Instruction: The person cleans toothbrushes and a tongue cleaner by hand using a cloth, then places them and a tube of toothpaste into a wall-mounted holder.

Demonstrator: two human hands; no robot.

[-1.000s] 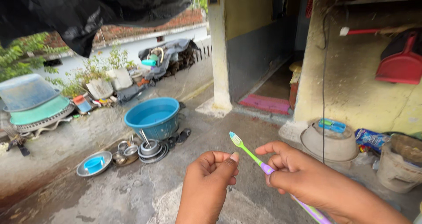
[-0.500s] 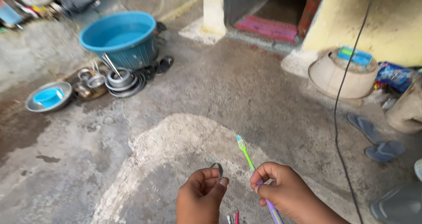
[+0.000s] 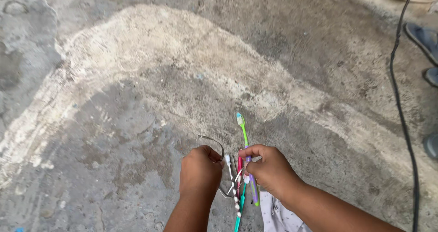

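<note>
Toothbrush (image 3: 242, 131) — in closed right grip (image 3: 267, 166)

Green toothbrush (image 3: 241, 128) in right hand (image 3: 269, 168), bent metal strip (image 3: 214, 143) in left hand (image 3: 198, 170)

Ahead of my hands and out to my left, the concrete floor (image 3: 137, 77) lies bare and rough, so I can reach forward or leftward over it with nothing in the way. Between my left hand (image 3: 199, 170) and right hand (image 3: 270, 168) the gap is crowded: the green toothbrush (image 3: 242, 131) sticks up forward, a curved metal strip (image 3: 213, 143) arcs over my left knuckles, and more brushes (image 3: 238, 200) hang down below. On my right a black cable (image 3: 401, 109) runs the length of the floor, and beyond it lie grey sandals (image 3: 422, 38), well apart from my hands.
</note>
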